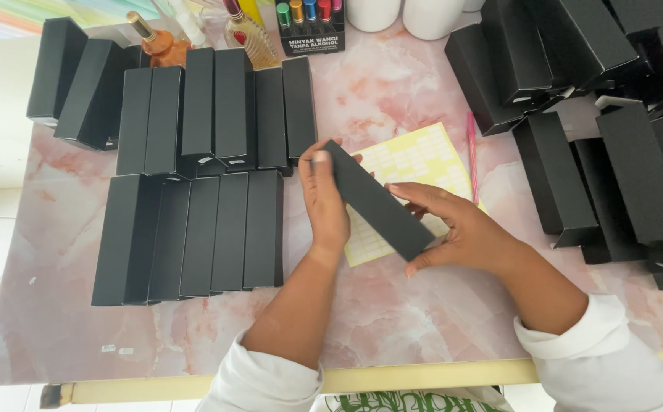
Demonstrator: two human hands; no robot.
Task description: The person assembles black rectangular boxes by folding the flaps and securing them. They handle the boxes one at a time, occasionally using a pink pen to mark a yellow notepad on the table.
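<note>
left hand (324, 200) + right hand (461, 233): both grips closed on 1 slim black box (377, 200) | above yellow sticker sheet (415, 164) | pink marble surface (392, 305) | boxed rows (194, 229) to the left

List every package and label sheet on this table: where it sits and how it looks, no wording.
Held box: long, black, between left hand and right hand.
Label sheet: pale yellow, rectangular, under the hands.
Box rows: flat black cartons, left side.
Box pile: black cartons, loosely heaped, right.
Display carton: black, top edge, holding coloured-capped vials.
</note>
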